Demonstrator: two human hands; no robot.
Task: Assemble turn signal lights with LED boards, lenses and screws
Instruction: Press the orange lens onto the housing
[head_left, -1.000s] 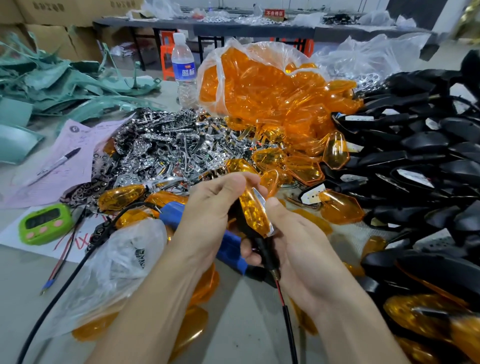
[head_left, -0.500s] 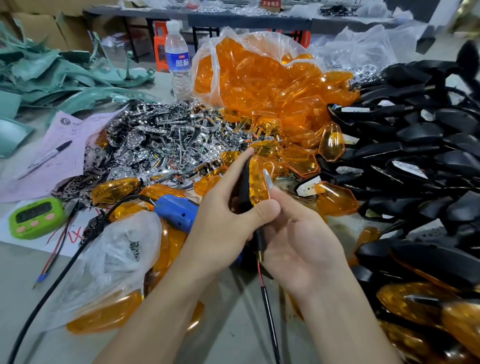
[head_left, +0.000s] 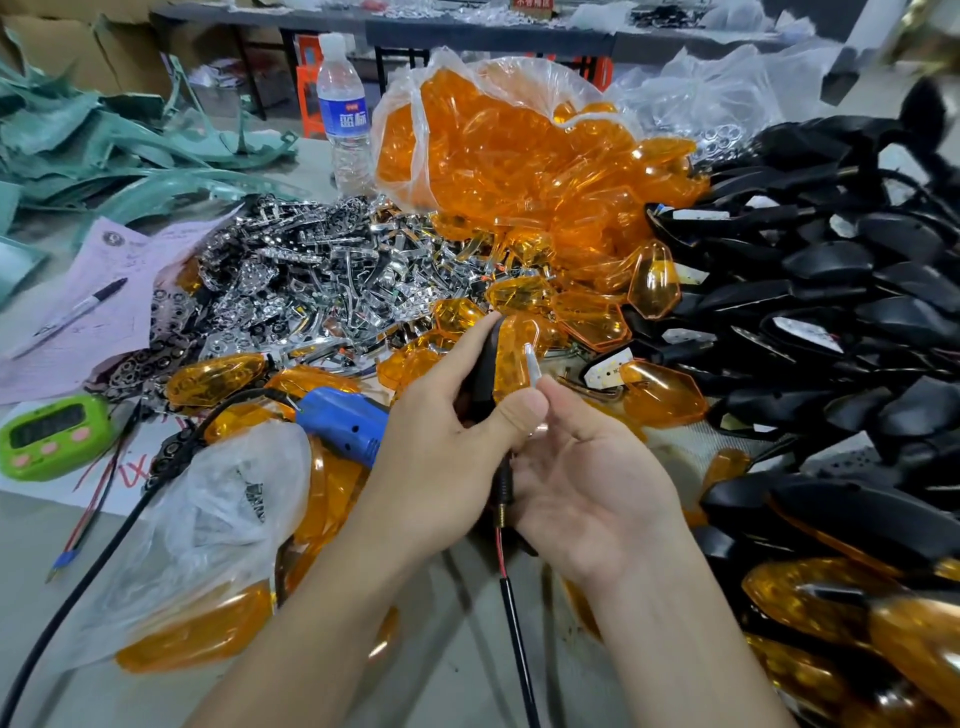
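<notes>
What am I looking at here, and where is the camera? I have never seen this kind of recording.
No machine here: a person works bare-handed, and the picture comes from a camera worn on the head, looking down at the grey table. The left hand grips a turn signal lamp, black housing with orange lens, a thin red and black wire hanging from its stalk. The right hand, palm up, touches the lamp's edge with a fingertip; its other fingers are hidden. On the table lie a clear bag of orange plastic lenses, a heap of shiny chrome reflector pieces, a pile of black plastic housings, a blue electric screwdriver and a green digital timer.
</notes>
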